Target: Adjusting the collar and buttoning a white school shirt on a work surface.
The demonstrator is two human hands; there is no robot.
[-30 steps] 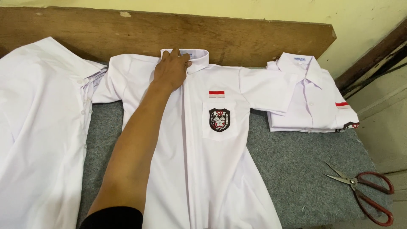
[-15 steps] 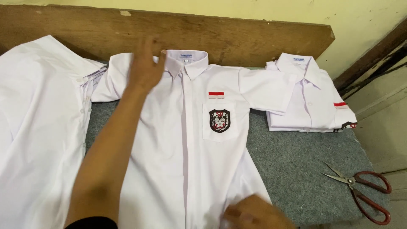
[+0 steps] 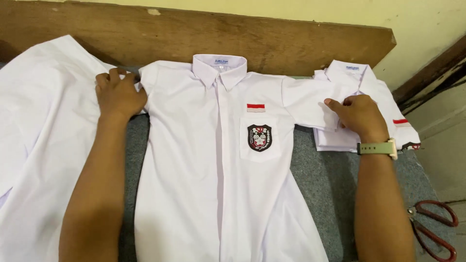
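A white short-sleeved uniform shirt lies face up and buttoned on the grey felt table, collar toward the wall. It has a black crest on the chest pocket and a small red-and-white patch above it. My left hand rests with curled fingers on the shirt's left-side sleeve, gripping the cloth. My right hand, with a green-strapped watch on the wrist, holds the edge of the other sleeve, which lies partly over a folded shirt.
A stack of folded white shirts sits at the right. More white cloth is spread at the left. Red-handled scissors lie at the lower right. A wooden board stands along the wall behind.
My left hand has moved from the collar out to the left sleeve. My right hand has come up from the shirt's lower hem and taken the right sleeve.
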